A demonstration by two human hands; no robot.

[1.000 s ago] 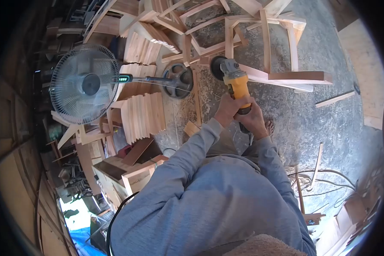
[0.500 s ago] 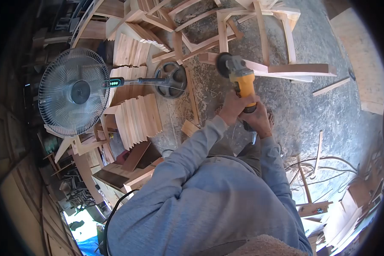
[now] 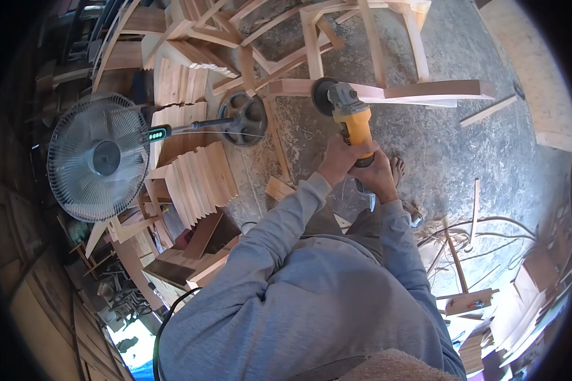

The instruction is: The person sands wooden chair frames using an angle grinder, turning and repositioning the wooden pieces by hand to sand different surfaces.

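Observation:
A yellow and grey angle grinder (image 3: 357, 124) is held in both hands, its dark round disc (image 3: 324, 96) pointing away from me. My left hand (image 3: 340, 159) wraps around the rear of the body, and my right hand (image 3: 377, 174) closes on its back end just beside it. The disc lies against or just over a long, slightly curved wooden piece (image 3: 435, 89) that runs crosswise in front of me. Whether they touch is hard to tell. Part of the piece is hidden behind the grinder head.
Left stands a pedestal fan (image 3: 105, 157) with a round base (image 3: 242, 119). Stacked cut boards (image 3: 200, 181) lie near it. Wooden frames (image 3: 311, 44) stand ahead. A loose stick (image 3: 475, 213) and cables (image 3: 502, 220) lie on the dusty floor (image 3: 451, 149) at right.
The whole view has shifted a little. The grinder has moved slightly rightward along the wooden piece, so more of it shows left of the disc. Both hands keep their hold.

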